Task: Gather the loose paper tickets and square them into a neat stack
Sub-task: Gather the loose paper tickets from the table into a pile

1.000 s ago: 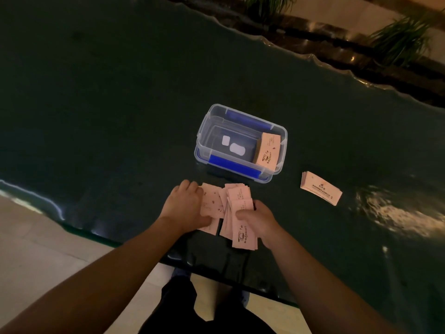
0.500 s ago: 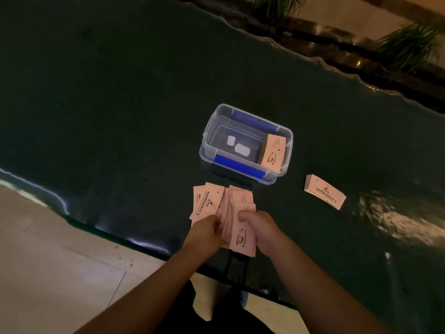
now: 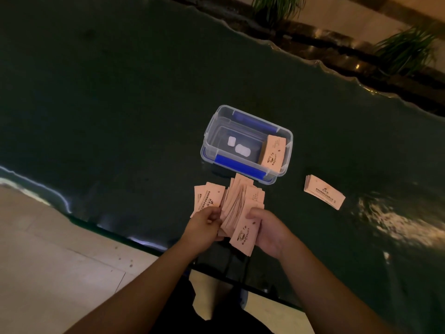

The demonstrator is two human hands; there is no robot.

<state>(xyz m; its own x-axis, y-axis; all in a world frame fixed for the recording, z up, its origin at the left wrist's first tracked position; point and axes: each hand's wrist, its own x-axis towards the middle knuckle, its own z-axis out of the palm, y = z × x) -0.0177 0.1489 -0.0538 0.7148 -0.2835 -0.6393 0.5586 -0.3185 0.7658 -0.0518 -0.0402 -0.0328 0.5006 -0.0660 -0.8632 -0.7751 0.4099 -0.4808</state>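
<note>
Several pale pink paper tickets (image 3: 237, 203) lie fanned and uneven near the table's front edge, just below a clear plastic box. My left hand (image 3: 203, 229) pinches the lower end of a small bunch of tickets (image 3: 208, 198) at the left of the fan. My right hand (image 3: 267, 233) grips the main bunch from the right, its thumb across a ticket printed with a cup drawing (image 3: 244, 236). A squared stack of tickets (image 3: 323, 195) lies alone on the table to the right.
The clear plastic box (image 3: 287, 137) with blue clips stands behind the fan and holds another ticket stack (image 3: 273, 153) at its right end. The dark glossy table (image 3: 120, 104) ends at a wavy edge. Tiled floor lies at lower left, plants at the back.
My left hand has drawn back from lying flat on the tickets and now pinches their near end. The left bunch has spread out to the left. My right hand has kept its hold.
</note>
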